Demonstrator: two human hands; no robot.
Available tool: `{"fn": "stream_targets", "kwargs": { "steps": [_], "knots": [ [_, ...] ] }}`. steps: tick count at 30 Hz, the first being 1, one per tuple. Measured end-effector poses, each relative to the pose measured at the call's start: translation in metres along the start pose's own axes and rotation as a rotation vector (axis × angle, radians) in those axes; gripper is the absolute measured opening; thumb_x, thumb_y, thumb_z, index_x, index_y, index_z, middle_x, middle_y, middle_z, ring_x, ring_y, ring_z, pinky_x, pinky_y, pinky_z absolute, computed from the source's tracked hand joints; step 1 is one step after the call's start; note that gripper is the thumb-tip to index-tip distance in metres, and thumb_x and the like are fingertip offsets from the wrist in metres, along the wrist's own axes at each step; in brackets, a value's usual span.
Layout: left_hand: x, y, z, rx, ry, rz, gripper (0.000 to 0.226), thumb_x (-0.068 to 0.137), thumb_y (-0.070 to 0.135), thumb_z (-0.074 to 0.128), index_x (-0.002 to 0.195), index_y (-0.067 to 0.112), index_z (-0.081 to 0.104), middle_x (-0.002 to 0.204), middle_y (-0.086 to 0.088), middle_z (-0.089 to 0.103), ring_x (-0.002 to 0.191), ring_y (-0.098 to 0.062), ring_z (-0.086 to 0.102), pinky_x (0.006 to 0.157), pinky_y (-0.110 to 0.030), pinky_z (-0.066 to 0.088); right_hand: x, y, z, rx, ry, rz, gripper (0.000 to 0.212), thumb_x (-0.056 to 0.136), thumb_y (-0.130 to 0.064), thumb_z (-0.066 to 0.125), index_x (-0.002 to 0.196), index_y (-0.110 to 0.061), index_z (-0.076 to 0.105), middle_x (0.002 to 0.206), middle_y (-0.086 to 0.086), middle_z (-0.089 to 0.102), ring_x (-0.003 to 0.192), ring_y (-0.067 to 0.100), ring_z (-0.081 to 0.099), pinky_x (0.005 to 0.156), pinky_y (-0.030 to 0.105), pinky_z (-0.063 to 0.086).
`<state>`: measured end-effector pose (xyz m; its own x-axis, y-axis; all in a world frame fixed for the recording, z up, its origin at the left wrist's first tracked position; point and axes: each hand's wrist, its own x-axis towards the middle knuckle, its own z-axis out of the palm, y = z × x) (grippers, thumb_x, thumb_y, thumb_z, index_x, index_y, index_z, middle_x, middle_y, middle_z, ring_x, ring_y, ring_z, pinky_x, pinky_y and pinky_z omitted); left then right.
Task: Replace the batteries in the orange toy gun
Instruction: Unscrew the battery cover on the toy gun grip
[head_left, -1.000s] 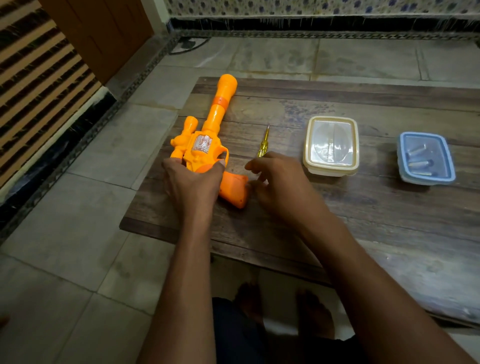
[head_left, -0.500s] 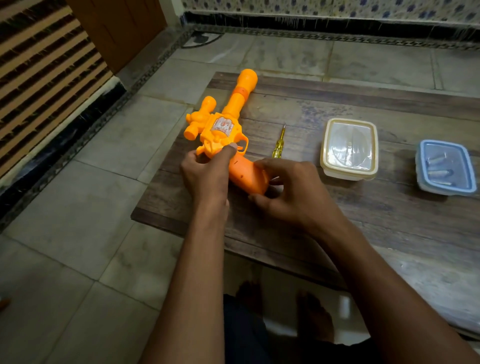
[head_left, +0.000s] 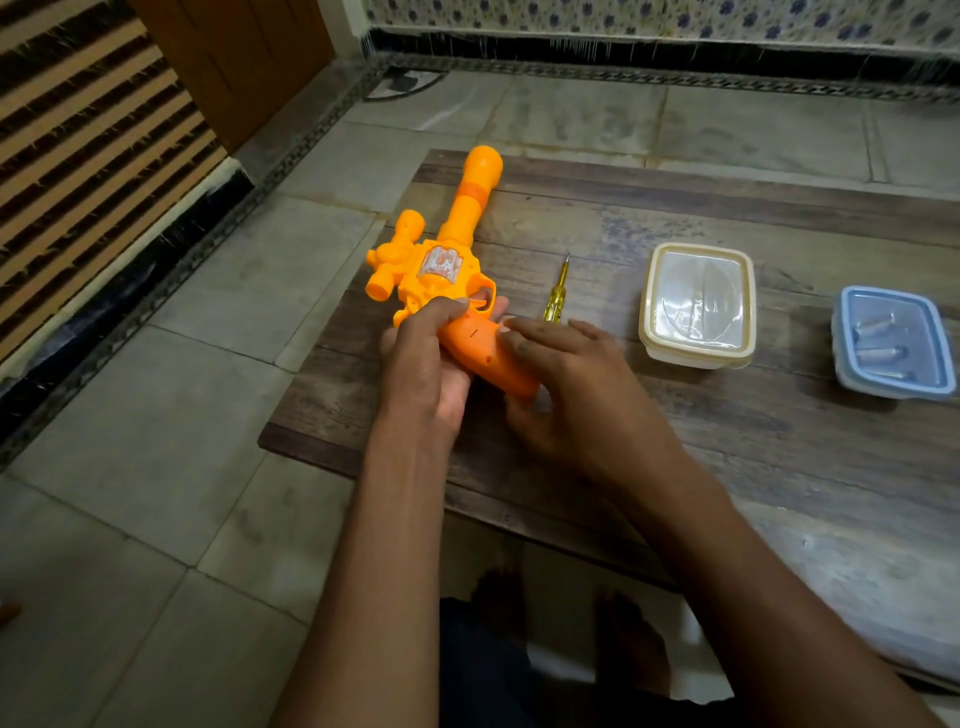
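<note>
The orange toy gun (head_left: 447, 260) is lifted off the left part of the low wooden table (head_left: 779, 441), barrel pointing away. My left hand (head_left: 431, 358) grips it from beneath where the handle meets the body, thumb by the trigger. My right hand (head_left: 566, 379) holds the darker orange handle (head_left: 483, 348) from the right, fingers laid along its side. A small yellow screwdriver (head_left: 557, 293) lies on the table just beyond my right hand. A blue-rimmed container (head_left: 891, 343) at the right holds several batteries.
A cream-rimmed lidded plastic container (head_left: 697, 304) stands between the screwdriver and the blue one. The table sits on a grey tiled floor (head_left: 156, 493); a slatted panel and a wooden door are at the left. My bare feet show under the near table edge.
The gun has been raised from the table and turned in both hands. My right hand moved from the tabletop onto the handle. The view shifted left and closer.
</note>
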<state>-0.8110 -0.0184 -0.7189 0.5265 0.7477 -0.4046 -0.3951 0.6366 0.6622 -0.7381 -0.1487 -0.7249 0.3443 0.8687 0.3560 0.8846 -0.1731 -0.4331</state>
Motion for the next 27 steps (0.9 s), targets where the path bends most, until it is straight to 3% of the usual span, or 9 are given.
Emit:
{"fn": "stream_targets", "kwargs": {
  "steps": [4,8,12,19,23,27],
  "knots": [
    [0.001,-0.001,-0.002,0.046,-0.028,-0.004,0.041,0.093,-0.009,0.051,0.132,0.000,0.056,0.131,-0.032,0.064,0.112,-0.046,0.069,0.089,-0.051,0.060,-0.003,-0.007,0.012,-0.170,0.057,-0.014,0.061,0.069,-0.003,0.079,0.128,0.003,0.065,0.132,0.024,0.065,0.124,0.040,0.064,0.110,0.066,0.033],
    [0.002,-0.002,-0.002,0.062,-0.020,0.019,0.036,0.091,-0.012,0.054,0.124,0.000,0.059,0.127,-0.032,0.065,0.110,-0.048,0.069,0.095,-0.056,0.057,-0.002,-0.014,0.018,-0.265,0.092,-0.013,0.058,0.069,0.002,0.083,0.124,0.006,0.067,0.128,0.029,0.066,0.118,0.043,0.066,0.102,0.061,0.046],
    [0.002,-0.003,0.000,0.077,-0.003,0.044,0.035,0.090,-0.013,0.056,0.123,-0.001,0.060,0.119,-0.032,0.069,0.103,-0.047,0.072,0.093,-0.058,0.057,0.002,-0.019,0.013,-0.370,0.096,0.007,0.057,0.064,-0.010,0.090,0.118,-0.002,0.074,0.120,0.022,0.072,0.108,0.036,0.072,0.085,0.045,0.060],
    [-0.001,-0.006,0.002,0.088,-0.006,0.055,0.026,0.090,-0.014,0.057,0.106,0.005,0.065,0.113,-0.029,0.071,0.106,-0.051,0.069,0.096,-0.062,0.054,0.002,-0.023,0.009,-0.445,0.025,0.056,0.057,0.063,-0.016,0.092,0.115,-0.002,0.075,0.114,0.022,0.074,0.102,0.037,0.074,0.075,0.046,0.062],
    [-0.003,-0.006,0.002,0.093,-0.016,0.057,0.025,0.092,-0.013,0.057,0.105,0.006,0.064,0.106,-0.024,0.074,0.105,-0.049,0.071,0.091,-0.059,0.058,0.002,-0.027,0.009,-0.437,0.005,0.062,0.052,0.068,-0.014,0.090,0.116,0.000,0.074,0.116,0.024,0.073,0.103,0.038,0.074,0.077,0.047,0.062],
    [-0.002,-0.006,0.003,0.085,-0.011,0.043,0.024,0.092,-0.012,0.058,0.107,0.005,0.064,0.118,-0.030,0.070,0.102,-0.045,0.073,0.095,-0.064,0.054,0.002,-0.027,0.012,-0.428,0.056,0.011,0.039,0.080,-0.009,0.077,0.117,0.002,0.073,0.117,0.025,0.072,0.105,0.038,0.073,0.083,0.047,0.061]
  ]
}}
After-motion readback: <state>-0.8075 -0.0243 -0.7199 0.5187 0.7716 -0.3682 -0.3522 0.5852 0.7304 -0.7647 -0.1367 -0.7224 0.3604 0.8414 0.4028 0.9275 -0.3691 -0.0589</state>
